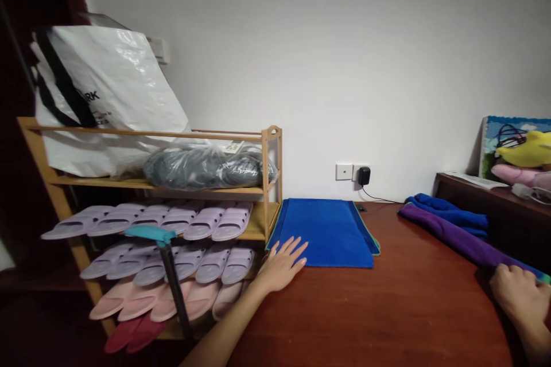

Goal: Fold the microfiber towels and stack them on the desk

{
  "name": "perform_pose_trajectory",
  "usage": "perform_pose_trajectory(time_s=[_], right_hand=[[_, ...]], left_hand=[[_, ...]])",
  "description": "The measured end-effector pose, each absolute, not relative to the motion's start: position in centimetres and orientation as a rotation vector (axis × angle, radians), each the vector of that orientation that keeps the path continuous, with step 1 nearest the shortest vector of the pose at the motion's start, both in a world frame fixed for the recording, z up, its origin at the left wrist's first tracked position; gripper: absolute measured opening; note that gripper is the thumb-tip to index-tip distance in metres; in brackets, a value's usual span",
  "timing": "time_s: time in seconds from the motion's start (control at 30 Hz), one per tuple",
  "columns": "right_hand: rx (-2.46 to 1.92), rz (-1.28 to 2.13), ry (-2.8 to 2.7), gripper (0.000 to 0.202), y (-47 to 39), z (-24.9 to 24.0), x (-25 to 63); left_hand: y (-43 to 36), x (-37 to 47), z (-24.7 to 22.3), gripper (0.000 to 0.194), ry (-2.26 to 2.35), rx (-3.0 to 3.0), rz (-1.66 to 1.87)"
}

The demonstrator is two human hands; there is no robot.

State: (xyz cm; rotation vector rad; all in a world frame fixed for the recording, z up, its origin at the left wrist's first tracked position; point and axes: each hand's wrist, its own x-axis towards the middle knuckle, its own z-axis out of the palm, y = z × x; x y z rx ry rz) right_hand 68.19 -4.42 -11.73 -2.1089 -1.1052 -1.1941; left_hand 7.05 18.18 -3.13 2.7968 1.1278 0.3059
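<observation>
A flat, folded blue cloth (325, 232) with a green edge lies on the reddish-brown table (387, 309) against the wall. My left hand (282, 266) rests with spread fingers on its front left corner. At the right, my right hand (519, 295) is closed at the near end of a long purple cloth (451, 236), its fingers curled; a bit of blue and green edge shows beside it. Another blue cloth (447, 212), bunched up, lies behind the purple one.
A wooden rack (272, 183) with rows of slippers (232, 221) stands left of the table, a white bag (116, 80) on top. A teal-topped handle (150, 234) rises before it. A black plug (364, 175) trails its cable behind the table. A raised shelf (456, 183) holds toys at right.
</observation>
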Motion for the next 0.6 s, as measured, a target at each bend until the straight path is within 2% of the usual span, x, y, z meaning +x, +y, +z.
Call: perform_pose_trajectory(time_s=[0.13, 0.37, 0.5, 0.6], right_hand=[[-2.179, -1.319, -1.076, 0.036, -4.4, -10.6, 66.3], [-2.009, -1.579, -1.041, 0.026, -3.0, -6.6, 59.2], [-1.863, -1.353, -1.573, 0.027, -1.2, -5.4, 54.8], [-2.035, -1.131, -1.442, 0.037, -0.4, -5.9, 53.8]], left_hand=[[18.2, 7.0, -3.1, 0.053, 1.118, 2.795, 0.318], [18.4, 6.9, -3.3, 0.05, 1.108, 2.796, 0.322], [18.4, 7.1, -3.3, 0.05, 1.114, 2.789, 0.319], [18.4, 7.1, -3.4, 0.05, 1.114, 2.794, 0.322]])
